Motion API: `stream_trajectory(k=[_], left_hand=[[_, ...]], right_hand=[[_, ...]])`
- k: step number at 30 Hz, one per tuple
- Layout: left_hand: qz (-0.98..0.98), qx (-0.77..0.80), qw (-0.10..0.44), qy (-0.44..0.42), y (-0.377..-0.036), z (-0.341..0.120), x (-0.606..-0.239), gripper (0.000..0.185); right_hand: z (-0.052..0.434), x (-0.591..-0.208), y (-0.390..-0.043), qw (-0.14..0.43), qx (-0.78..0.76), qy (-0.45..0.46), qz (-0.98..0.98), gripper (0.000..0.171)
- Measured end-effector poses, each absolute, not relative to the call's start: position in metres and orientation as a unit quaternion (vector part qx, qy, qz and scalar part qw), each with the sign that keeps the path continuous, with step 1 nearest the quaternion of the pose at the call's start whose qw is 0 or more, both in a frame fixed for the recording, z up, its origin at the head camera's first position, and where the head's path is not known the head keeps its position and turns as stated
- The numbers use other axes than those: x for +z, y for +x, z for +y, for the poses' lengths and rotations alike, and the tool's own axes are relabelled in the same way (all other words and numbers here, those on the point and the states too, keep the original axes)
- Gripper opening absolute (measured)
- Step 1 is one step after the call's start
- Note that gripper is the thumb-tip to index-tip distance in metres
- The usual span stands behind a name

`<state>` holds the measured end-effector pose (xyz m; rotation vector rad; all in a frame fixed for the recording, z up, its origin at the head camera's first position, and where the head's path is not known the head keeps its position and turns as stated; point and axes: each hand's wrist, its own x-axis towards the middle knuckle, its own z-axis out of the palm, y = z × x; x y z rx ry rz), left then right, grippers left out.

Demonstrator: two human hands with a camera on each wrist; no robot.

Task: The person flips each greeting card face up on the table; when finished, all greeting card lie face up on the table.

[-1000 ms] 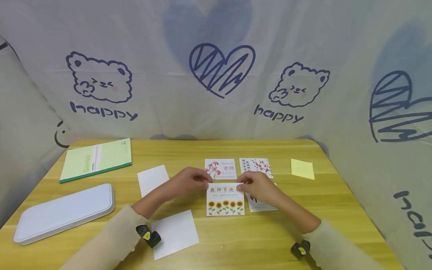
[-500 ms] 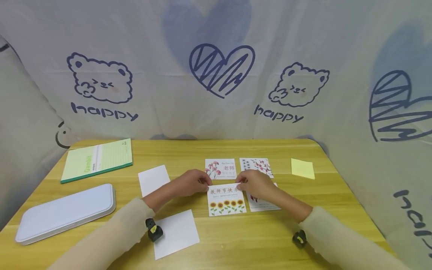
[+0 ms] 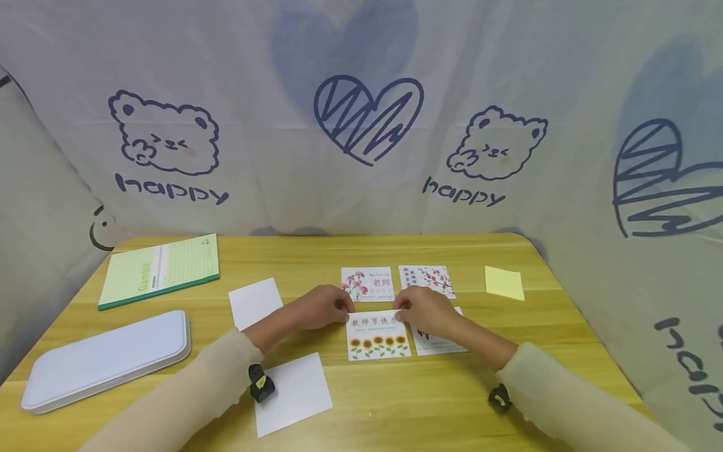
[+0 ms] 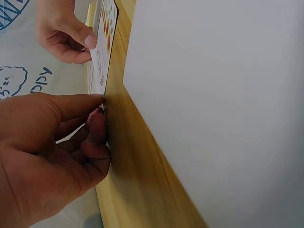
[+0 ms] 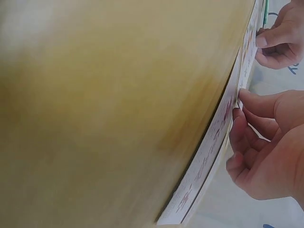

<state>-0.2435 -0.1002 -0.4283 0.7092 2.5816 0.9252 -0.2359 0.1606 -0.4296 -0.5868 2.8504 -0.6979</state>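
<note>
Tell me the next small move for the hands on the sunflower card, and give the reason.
Probably ease the sunflower card slightly toward the person and lay it flat. The left hand and right hand each pinch a top corner, and its top edge sits close below the carnation card, while its right edge meets the card beside it.

sunflower card showing white, yellow sunflower row | carnation card showing pink blooms | blossom card showing red branches | sticky note showing pale yellow | notebook showing green | case showing pale blue-grey | surface showing yellow woodgrain
</note>
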Motion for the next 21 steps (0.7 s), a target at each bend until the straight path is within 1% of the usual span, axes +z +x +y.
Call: stream_trajectory(k=[5, 8, 10, 14, 18, 21], left_hand=[[0.901, 0.321, 0.155, 0.246, -0.243, -0.099, -0.429, 0.007], [0.900, 0.325, 0.153, 0.249, -0.243, -0.101, -0.428, 0.007], [0.896, 0.336, 0.154, 0.246, -0.243, -0.105, -0.426, 0.006], [0.892, 0.366, 0.141, 0.224, -0.244, -0.123, -0.420, 0.007], [0.897, 0.381, 0.128, 0.183, -0.241, -0.156, -0.411, 0.011], [0.904, 0.378, 0.113, 0.163, -0.239, -0.185, -0.408, 0.013]], right_hand=[[0.160, -0.431, -0.233, 0.042, -0.205, -0.210, 0.955, 0.004], [0.159, -0.429, -0.232, 0.033, -0.197, -0.212, 0.957, 0.004], [0.159, -0.426, -0.233, 0.039, -0.210, -0.210, 0.954, 0.006], [0.155, -0.413, -0.238, 0.054, -0.275, -0.197, 0.939, 0.014], [0.139, -0.397, -0.245, 0.070, -0.339, -0.195, 0.918, 0.020], [0.121, -0.390, -0.249, 0.091, -0.358, -0.213, 0.905, 0.022]])
